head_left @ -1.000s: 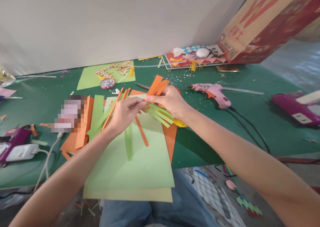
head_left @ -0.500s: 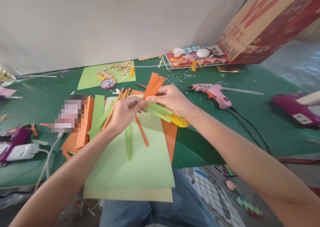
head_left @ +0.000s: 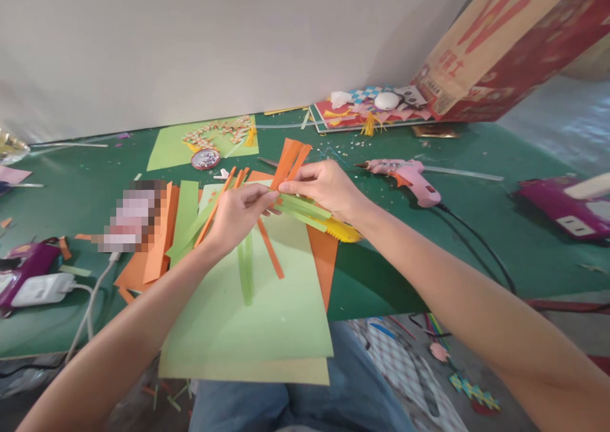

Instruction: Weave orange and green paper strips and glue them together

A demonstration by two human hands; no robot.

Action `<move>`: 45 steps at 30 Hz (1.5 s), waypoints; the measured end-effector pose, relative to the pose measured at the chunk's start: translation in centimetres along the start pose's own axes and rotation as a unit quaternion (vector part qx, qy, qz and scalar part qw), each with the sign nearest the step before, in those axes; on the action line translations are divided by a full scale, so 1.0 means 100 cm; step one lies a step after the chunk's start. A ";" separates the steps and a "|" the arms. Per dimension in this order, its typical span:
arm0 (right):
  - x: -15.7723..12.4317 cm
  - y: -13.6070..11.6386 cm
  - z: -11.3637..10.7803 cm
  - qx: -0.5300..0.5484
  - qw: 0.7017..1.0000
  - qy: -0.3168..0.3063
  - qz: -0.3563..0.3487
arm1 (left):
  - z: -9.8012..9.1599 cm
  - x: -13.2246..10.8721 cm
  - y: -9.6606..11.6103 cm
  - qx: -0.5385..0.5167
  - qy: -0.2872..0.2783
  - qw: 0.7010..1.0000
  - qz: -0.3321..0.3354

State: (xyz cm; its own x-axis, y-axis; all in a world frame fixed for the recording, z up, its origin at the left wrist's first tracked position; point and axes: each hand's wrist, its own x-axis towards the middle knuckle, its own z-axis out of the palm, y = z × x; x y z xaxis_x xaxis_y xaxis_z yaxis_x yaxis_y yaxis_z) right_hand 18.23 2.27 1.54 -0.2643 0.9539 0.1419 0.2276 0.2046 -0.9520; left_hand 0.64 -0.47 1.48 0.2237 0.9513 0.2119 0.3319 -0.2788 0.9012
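Observation:
My left hand [head_left: 248,209] pinches the lower ends of a fan of orange and green paper strips. The orange paper strips [head_left: 289,159] rise from between my fingers, and the green paper strips [head_left: 302,208] stretch off to the right. My right hand [head_left: 328,187] has its thumb and fingertips closed on one orange strip at the fan's right side. Under both hands lie large pale green paper sheets [head_left: 281,330]. One loose orange strip and some green strips hang or lie below my left fingers. A yellow cutter [head_left: 343,230] is partly hidden below my right hand.
A pink glue gun [head_left: 412,181] lies to the right with its black cord trailing. Orange paper [head_left: 162,248], a blurred phone [head_left: 136,216] and a purple power strip [head_left: 33,270] are at the left. Behind lie a shallow round dish [head_left: 206,159] and woven paper crafts [head_left: 229,130].
The orange strips have spread: the right one has come away from the others, leaving a gap near the top. Both hands have barely moved.

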 end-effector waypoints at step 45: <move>0.001 -0.002 -0.003 0.029 0.998 0.003 0.052 | 0.003 -0.004 0.004 0.034 -0.031 0.999 0.007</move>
State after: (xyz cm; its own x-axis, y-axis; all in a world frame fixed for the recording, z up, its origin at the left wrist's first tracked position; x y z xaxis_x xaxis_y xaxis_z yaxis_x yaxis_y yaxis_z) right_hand 18.40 2.42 1.83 -0.2362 0.9708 0.0422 0.1986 0.0908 -0.9759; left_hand 0.92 -0.94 1.66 0.2846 0.9379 0.1985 0.3885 -0.3022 0.8705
